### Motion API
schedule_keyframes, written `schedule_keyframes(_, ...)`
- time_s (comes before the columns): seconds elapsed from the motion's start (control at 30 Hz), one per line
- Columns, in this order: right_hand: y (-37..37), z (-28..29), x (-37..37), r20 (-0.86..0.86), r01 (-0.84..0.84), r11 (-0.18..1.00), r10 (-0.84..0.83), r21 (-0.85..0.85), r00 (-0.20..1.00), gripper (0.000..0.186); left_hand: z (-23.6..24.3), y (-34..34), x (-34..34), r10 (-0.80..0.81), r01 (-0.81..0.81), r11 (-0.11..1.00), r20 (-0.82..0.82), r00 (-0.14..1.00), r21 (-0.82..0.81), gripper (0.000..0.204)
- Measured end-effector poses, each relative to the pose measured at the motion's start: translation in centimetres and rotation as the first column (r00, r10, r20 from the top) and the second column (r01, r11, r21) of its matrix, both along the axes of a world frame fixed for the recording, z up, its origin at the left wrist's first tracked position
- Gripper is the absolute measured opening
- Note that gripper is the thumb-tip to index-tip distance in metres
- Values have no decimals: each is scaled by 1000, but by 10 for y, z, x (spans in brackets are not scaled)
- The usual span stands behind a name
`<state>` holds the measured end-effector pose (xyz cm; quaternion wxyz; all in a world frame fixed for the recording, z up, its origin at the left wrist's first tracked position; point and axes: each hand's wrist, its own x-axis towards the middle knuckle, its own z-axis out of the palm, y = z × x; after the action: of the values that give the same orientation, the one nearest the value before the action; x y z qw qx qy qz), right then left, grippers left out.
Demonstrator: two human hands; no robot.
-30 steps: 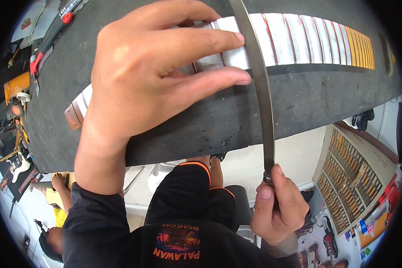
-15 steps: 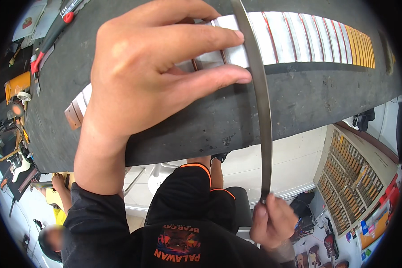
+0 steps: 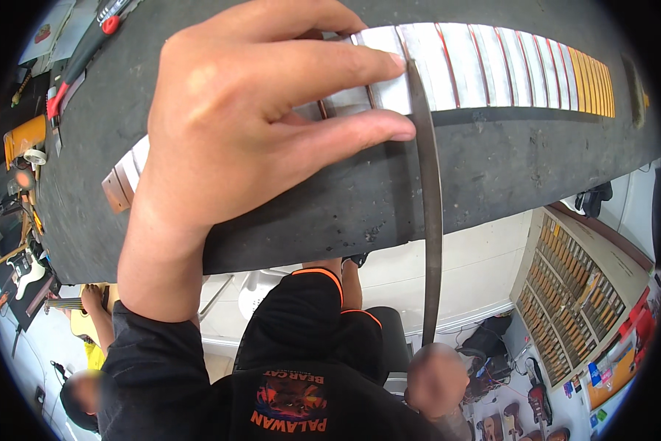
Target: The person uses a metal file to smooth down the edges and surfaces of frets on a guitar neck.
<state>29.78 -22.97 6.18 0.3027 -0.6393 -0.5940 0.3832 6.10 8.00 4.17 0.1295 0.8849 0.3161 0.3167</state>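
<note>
A long guitar fretboard (image 3: 477,67) lies across the dark work table, its face covered in silvery-white tape between the frets and yellow tape at the right end. My left hand (image 3: 227,110) is closed over it, thumb along the near edge and index fingertip on the tape. Just right of those fingertips, a long, narrow metal file (image 3: 432,213) crosses the near edge, its tip resting over a fret. In my right hand (image 3: 437,378), low and close to my body, is the file's near end; blurring hides its fingers' detail.
Red-handled tools (image 3: 88,55) lie at the table's far left. A rack of files (image 3: 573,279) stands low on the right. At lower left, another person holds an acoustic guitar (image 3: 86,323). The table's near edge (image 3: 308,257) runs in front of my legs.
My right hand has drawn the file back toward me; its tip, earlier past the fretboard's far edge, is now on the fretboard. The left hand keeps its place.
</note>
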Motion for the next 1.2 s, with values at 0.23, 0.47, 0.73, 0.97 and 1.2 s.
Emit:
schedule_keyframes(0.23,128,-3,-34,-63,10,997,-5,81,998,43,6,0,-2,24,-26,999,-49,999,-35,43)
schedule_keyframes(0.47,55,-3,-13,-20,12,999,-12,34,1000,41,6,0,-2,16,-18,999,-45,999,-36,43)
schedule_keyframes(0.73,100,0,-29,-54,2,996,3,93,999,45,5,-2,-2,25,-27,999,-45,999,-42,42)
schedule_keyframes(0.97,93,3,-21,5,31,995,-32,94,999,42,7,-2,-3,36,-38,998,-37,999,-57,40)
schedule_keyframes(1.2,18,13,3,209,-29,995,9,97,978,55,8,-2,-2,18,-19,1000,-49,999,-22,39)
